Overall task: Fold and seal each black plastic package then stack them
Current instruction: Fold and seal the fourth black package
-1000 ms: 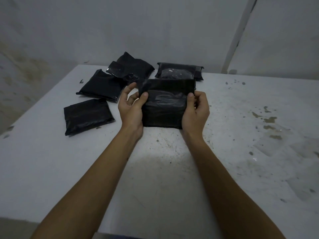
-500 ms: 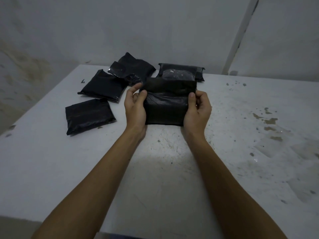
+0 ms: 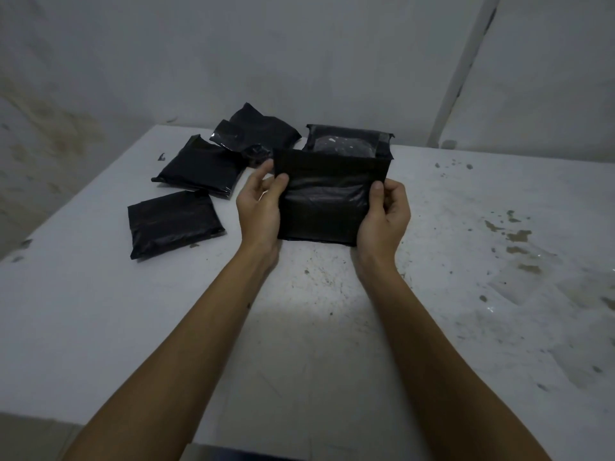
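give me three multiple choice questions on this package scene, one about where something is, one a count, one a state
1. Where does the package with the clear window lie?
A. on the table behind the held package
B. at the table's near edge
C. on the floor

2. How many black packages lie on the table left of the left hand?
A. one
B. three
C. six

3. What state is the held package in?
A. lying untouched on the table
B. gripped at both sides, top flap still standing up
C. torn in half

Answers:
1 A, it shows just past the held package's top edge, near the wall.
2 B, the nearest package, the middle package and the far package.
3 B, the left hand and the right hand pinch its sides, and the flap is upright.
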